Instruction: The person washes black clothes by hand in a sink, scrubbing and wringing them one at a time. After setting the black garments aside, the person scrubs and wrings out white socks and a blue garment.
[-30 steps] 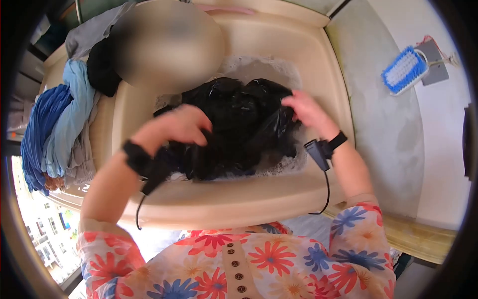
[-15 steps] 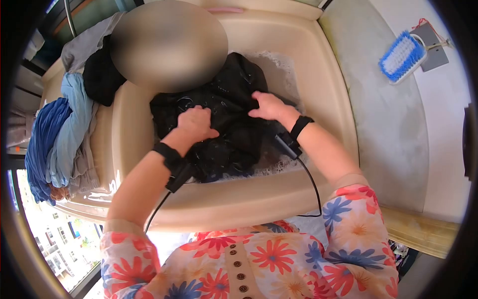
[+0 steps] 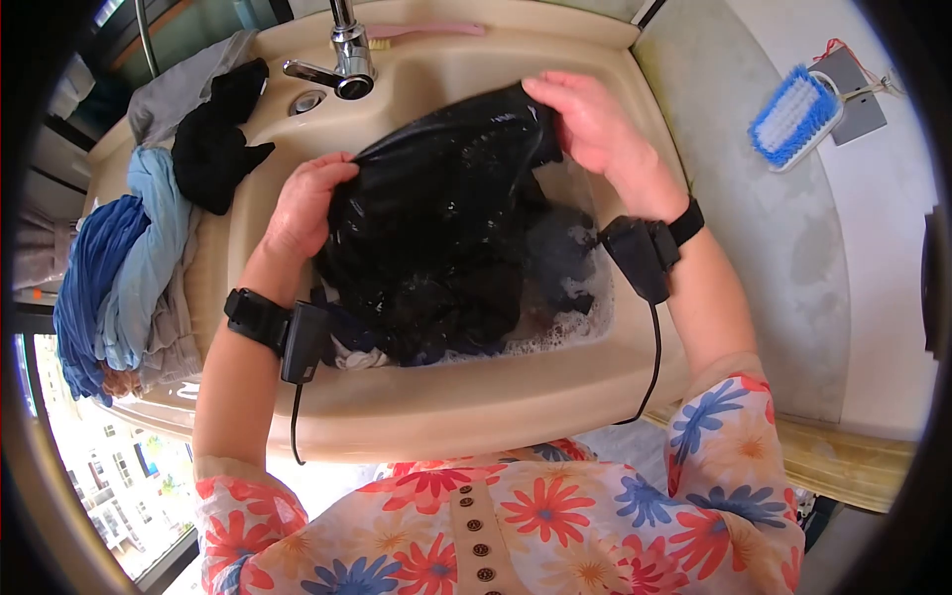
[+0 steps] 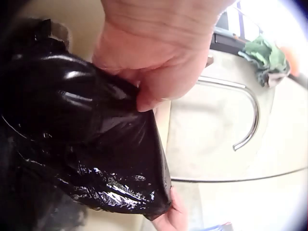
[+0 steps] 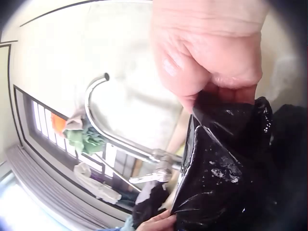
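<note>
A wet black garment is stretched between both hands above soapy water in the beige sink. The left hand pinches its upper left edge; in the left wrist view, thumb and fingers of the left hand grip the shiny cloth. At the upper right corner the right hand holds the fabric, and the right wrist view has the right hand with fingers curled round the black cloth. The garment's lower part lies bunched in the water.
A chrome faucet stands behind the garment, near a pink-handled brush. Blue clothes, light blue cloth and a black item lie over the left ledge. On the right, a blue and white brush hangs by the wall.
The hands have moved apart and up toward the faucet, lifting and spreading the black garment's edge, which lay bunched in the sink under them before.
</note>
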Motion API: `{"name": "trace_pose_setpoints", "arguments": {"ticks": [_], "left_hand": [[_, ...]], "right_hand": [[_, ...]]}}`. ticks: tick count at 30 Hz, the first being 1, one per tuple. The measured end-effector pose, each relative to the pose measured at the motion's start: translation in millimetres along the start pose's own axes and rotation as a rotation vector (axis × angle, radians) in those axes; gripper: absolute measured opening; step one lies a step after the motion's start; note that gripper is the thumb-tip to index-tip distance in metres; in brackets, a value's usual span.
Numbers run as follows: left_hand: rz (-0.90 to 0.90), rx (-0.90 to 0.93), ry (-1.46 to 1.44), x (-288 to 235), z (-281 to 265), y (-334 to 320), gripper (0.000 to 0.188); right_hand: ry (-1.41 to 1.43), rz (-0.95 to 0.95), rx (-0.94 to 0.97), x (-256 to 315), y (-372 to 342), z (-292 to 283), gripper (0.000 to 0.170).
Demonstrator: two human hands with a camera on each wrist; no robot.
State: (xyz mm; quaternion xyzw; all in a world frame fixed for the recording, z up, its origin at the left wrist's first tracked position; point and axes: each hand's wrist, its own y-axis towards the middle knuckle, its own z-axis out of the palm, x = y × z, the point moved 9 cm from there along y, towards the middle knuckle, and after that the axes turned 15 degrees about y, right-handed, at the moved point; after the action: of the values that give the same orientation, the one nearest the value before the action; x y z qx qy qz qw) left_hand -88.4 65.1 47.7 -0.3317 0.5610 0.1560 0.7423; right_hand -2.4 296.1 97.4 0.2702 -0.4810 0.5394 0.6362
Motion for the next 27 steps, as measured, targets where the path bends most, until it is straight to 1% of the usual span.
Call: {"name": "trace_pose_setpoints", "arguments": {"ticks": [2,3,4,5,6,8,9,10,12,13,14,15,16,17,18,20,21,22,23,24,25,26,27], "left_hand": [[0.023,-0.280,0.642,-20,-25,-3,0.021],[0.128,-0.437,1.086,-42,-23,-14,0.032],[0.129,-0.441,1.086,-43,-14,-21,0.032],[0.189,-0.355,1.111,-43,5,-25,0.037],[0.245,-0.267,1.133,-42,24,-28,0.042],[0.202,-0.136,1.036,-14,44,-22,0.047],[0.213,-0.093,1.095,-9,52,-18,0.061],[0.214,-0.097,1.093,-8,49,-14,0.061],[-0.017,-0.007,0.415,18,40,-5,0.045],[0.003,0.118,0.134,20,41,-7,0.029],[0.004,0.116,0.133,20,34,-11,0.029],[-0.051,0.105,-0.089,24,27,-16,0.031],[-0.107,0.094,-0.310,27,22,-18,0.033],[-0.137,0.078,-0.412,29,14,-19,0.037],[-0.138,0.078,-0.411,26,12,-22,0.037],[-0.088,0.074,-0.468,11,8,-29,0.035],[-0.050,0.132,-0.488,8,6,-27,0.036],[-0.053,0.124,-0.487,7,4,-26,0.036],[-0.054,0.160,-0.521,5,6,-26,0.035],[-0.057,0.197,-0.558,2,9,-27,0.035],[-0.065,0.194,-0.559,-2,6,-29,0.035],[-0.014,0.157,-0.504,-12,-3,-31,0.034],[0.041,0.121,-0.449,-22,-11,-32,0.034]], "right_hand": [[0.201,-0.117,-0.001,11,11,17,0.019],[0.200,-0.118,0.002,10,15,25,0.019],[0.229,-0.055,0.104,4,19,42,0.014],[0.256,0.007,0.205,-2,21,59,0.010],[0.338,0.027,0.257,-7,21,70,0.009],[0.361,0.010,0.236,-14,20,99,0.009],[0.361,0.013,0.240,-16,21,108,0.009],[0.358,0.030,0.210,-18,22,113,0.010],[0.352,0.051,0.175,-20,24,111,0.012],[0.285,0.014,0.261,-16,26,111,0.020],[0.219,-0.025,0.348,-12,25,111,0.028],[0.074,-0.046,0.245,-16,24,93,0.054],[0.077,-0.050,0.245,-28,22,82,0.054],[-0.218,-0.076,0.217,-48,22,66,0.066],[-0.513,-0.099,0.185,-69,21,50,0.079],[-0.964,-0.091,0.316,-119,11,32,0.087],[-1.139,-0.051,0.257,-141,-3,28,0.079],[-1.309,-0.010,0.197,-157,-13,25,0.072],[-1.302,-0.005,0.204,-162,-9,24,0.072],[-1.258,0.015,0.239,-167,-3,22,0.060],[-1.217,0.035,0.270,-170,4,19,0.048],[-1.013,0.084,0.241,-149,8,13,0.034],[-0.824,0.169,0.184,-122,5,4,0.030]]}}
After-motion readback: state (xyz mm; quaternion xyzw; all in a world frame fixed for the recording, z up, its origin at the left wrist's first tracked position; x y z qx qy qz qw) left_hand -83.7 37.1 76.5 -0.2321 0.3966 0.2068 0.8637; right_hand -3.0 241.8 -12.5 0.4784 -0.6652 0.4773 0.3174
